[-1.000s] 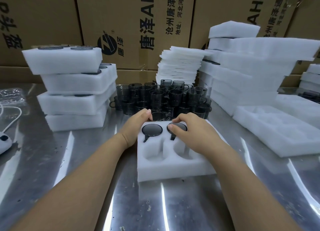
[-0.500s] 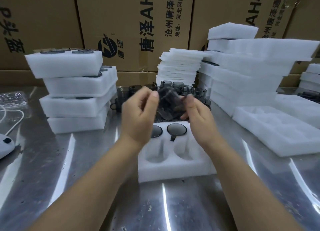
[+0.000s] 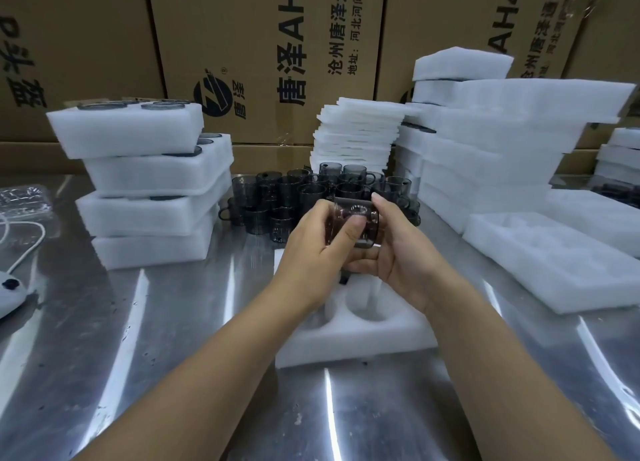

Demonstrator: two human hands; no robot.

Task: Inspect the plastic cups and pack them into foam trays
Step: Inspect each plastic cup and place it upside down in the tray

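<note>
Smoked plastic cup (image 3: 356,223): held tilted above foam tray (image 3: 363,339), under inspection.
Left hand (image 3: 311,253): thumb and fingers pinch cup.
Right hand (image 3: 405,266): fingers curl round cup's far side.
Tray: near pockets empty; far pockets hidden by hands.
Loose cups (image 3: 294,197) behind tray: many unpacked.
Filled tray stack (image 3: 138,183) at left: task judged partway done.

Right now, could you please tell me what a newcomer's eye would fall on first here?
First, the smoky translucent plastic cup gripped between the left hand and right hand at centre, above a white foam tray. Behind it stands a cluster of matching dark cups, flanked by stacks of white foam trays.
</note>
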